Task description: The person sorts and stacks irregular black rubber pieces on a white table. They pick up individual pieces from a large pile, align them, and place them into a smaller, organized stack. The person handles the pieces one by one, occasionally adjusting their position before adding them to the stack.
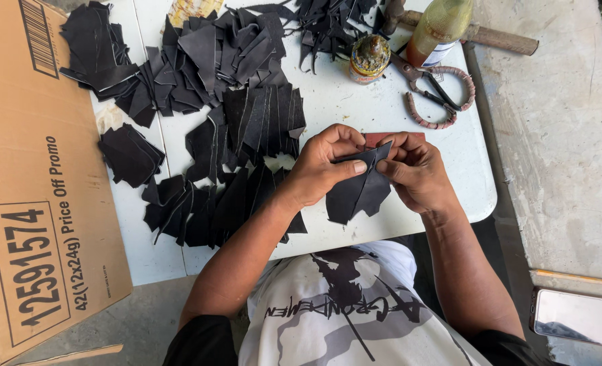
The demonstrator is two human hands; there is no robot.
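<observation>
Fingers of left hand (324, 166) and right hand (413, 169) pinched on limp, matte black leather pieces (356, 193), jagged-edged.

Cardboard box (29, 169) cut off left.

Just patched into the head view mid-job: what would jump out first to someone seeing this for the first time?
First, the two hands at the table's near edge: left hand and right hand pinch a black leather piece between them. Next, the heaps of black leather offcuts spread over the white table to the left. A big cardboard box fills the left edge, and scissors lie at the far side.
</observation>
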